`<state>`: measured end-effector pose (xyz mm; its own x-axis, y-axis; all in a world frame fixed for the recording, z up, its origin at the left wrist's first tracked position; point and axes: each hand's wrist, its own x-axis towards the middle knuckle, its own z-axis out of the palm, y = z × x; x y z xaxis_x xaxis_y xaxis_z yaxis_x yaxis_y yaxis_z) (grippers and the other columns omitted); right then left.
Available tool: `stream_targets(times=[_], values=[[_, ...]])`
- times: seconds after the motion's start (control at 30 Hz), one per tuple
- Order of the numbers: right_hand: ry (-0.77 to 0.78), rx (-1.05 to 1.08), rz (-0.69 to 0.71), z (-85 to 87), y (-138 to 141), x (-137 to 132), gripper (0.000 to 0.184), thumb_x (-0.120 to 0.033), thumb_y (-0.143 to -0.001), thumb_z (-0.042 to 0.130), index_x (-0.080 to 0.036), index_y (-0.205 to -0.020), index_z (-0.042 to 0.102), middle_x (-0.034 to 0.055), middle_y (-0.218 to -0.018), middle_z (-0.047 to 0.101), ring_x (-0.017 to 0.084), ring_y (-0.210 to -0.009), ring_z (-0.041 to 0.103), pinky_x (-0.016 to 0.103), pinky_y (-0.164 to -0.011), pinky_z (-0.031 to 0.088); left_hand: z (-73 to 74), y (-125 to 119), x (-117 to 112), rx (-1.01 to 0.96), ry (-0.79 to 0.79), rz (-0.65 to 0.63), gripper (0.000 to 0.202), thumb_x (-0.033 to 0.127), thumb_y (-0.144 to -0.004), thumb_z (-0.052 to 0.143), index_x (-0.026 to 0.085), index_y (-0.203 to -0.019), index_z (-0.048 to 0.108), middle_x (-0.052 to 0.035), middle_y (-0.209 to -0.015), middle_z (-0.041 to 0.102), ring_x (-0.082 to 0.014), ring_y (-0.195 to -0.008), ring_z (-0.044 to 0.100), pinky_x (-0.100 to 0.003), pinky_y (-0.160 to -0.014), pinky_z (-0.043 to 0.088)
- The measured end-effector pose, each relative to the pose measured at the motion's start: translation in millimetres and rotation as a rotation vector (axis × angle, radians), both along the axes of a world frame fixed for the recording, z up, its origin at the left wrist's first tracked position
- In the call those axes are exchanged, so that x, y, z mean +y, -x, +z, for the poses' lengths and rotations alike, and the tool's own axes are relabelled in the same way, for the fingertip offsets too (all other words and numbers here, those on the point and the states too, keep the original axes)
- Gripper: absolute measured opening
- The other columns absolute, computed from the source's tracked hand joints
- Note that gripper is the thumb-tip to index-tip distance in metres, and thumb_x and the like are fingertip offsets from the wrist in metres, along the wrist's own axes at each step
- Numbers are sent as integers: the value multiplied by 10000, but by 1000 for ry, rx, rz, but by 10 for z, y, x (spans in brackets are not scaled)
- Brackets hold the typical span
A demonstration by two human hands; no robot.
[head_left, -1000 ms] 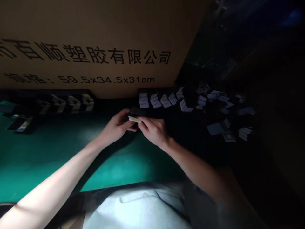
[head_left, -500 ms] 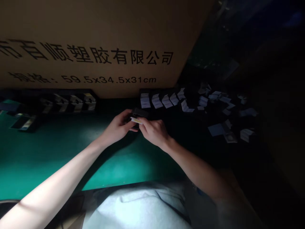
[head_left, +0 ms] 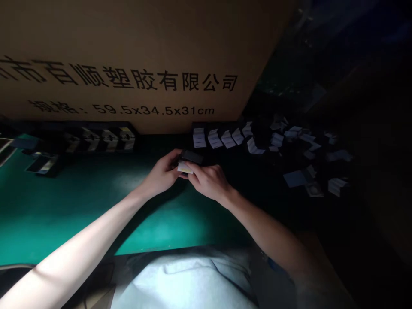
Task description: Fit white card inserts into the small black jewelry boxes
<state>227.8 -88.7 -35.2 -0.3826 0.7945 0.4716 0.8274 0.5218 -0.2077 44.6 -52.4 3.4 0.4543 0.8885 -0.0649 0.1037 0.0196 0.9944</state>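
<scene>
My left hand [head_left: 162, 174] and my right hand [head_left: 209, 180] meet over the green mat [head_left: 80, 201], just in front of the big cardboard box. Both are closed around a small black box [head_left: 192, 156] with a folded white paper [head_left: 184, 167] at its near side. The left fingers grip the box's left end; the right thumb and fingers pinch the paper against it. The light is dim and the box's inside is hidden.
A large brown cardboard box [head_left: 128, 64] with printed characters stands right behind my hands. A row of small black boxes [head_left: 99, 139] lies at the left. Several folded white papers [head_left: 225, 138] lie in a row and scattered [head_left: 299, 141] to the right.
Both hands stay together on the black box. The white paper has tipped from a thin edge-on strip to show more of its face.
</scene>
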Motion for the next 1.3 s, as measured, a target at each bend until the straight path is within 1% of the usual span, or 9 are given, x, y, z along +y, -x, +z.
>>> stream_targets(times=[0.1, 0.2, 0.37, 0.5, 0.6, 0.7, 0.93, 1.1, 1.3], values=[[-40, 36, 28, -3, 7, -1, 341, -227, -1013, 514, -223, -1285, 720, 8, -780, 804, 141, -617, 715, 237, -552, 460, -4, -8, -2, 13, -12, 18, 305, 257, -740, 683, 192, -1035, 637, -35, -963, 730, -206, -850, 731, -305, -707, 654], [-60, 100, 56, 44, 14, -12, 347, -211, -1043, 480, -249, -1291, 719, -3, -857, 822, 126, -692, 749, 220, -621, 519, 4, -13, -3, 19, -10, 61, 306, 274, -727, 711, 189, -1012, 640, -18, -889, 707, -193, -790, 711, -296, -670, 642], [-106, 182, 110, 139, 13, -40, 352, -215, -1071, 455, -223, -1318, 705, 20, -964, 828, 113, -755, 758, 206, -739, 577, 21, -8, 0, 4, 31, 123, 249, 294, -760, 748, 185, -960, 648, -3, -865, 691, -176, -788, 700, -262, -658, 630], [-126, 188, 125, 133, -1, -53, 324, -220, -1053, 470, -223, -1257, 722, 23, -880, 808, 112, -698, 729, 217, -708, 577, 26, -10, 6, -30, 67, 161, 311, 295, -724, 775, 183, -996, 676, -13, -897, 716, -186, -809, 706, -254, -638, 625], [-138, 176, 183, 74, -2, -41, 283, -196, -1021, 510, -230, -1164, 752, -1, -771, 771, 105, -648, 704, 222, -676, 565, 8, -2, 15, -35, 102, 178, 358, 322, -719, 792, 179, -1034, 701, -23, -911, 739, -189, -807, 712, -260, -647, 628], [-130, 173, 227, 12, 3, -18, 280, -180, -990, 552, -232, -1165, 764, -18, -731, 753, 100, -637, 705, 221, -663, 556, -20, 13, 28, -36, 121, 182, 345, 304, -726, 778, 182, -1043, 717, -26, -914, 746, -168, -756, 699, -244, -613, 609], [-134, 157, 160, -5, -35, 12, 339, -196, -1016, 516, -184, -1268, 742, 1, -767, 793, 100, -649, 722, 216, -672, 556, -4, 7, 36, -114, 166, 221, 253, 260, -684, 839, 172, -876, 699, 4, -770, 682, -108, -568, 591, -190, -420, 465], [-72, 123, 102, -12, -44, 21, 376, -228, -1033, 506, -164, -1349, 699, 26, -825, 813, 118, -691, 740, 220, -652, 543, 6, 0, 30, -112, 167, 224, 213, 246, -726, 828, 173, -880, 700, 2, -755, 678, -117, -573, 618, -190, -410, 455], [-82, 93, 88, -28, -44, 26, 410, -239, -1039, 482, -159, -1386, 685, 17, -827, 811, 113, -668, 719, 225, -620, 502, -1, 10, 29, -77, 141, 180, 165, 242, -757, 804, 177, -885, 722, -8, -752, 688, -129, -595, 641, -191, -422, 462]])
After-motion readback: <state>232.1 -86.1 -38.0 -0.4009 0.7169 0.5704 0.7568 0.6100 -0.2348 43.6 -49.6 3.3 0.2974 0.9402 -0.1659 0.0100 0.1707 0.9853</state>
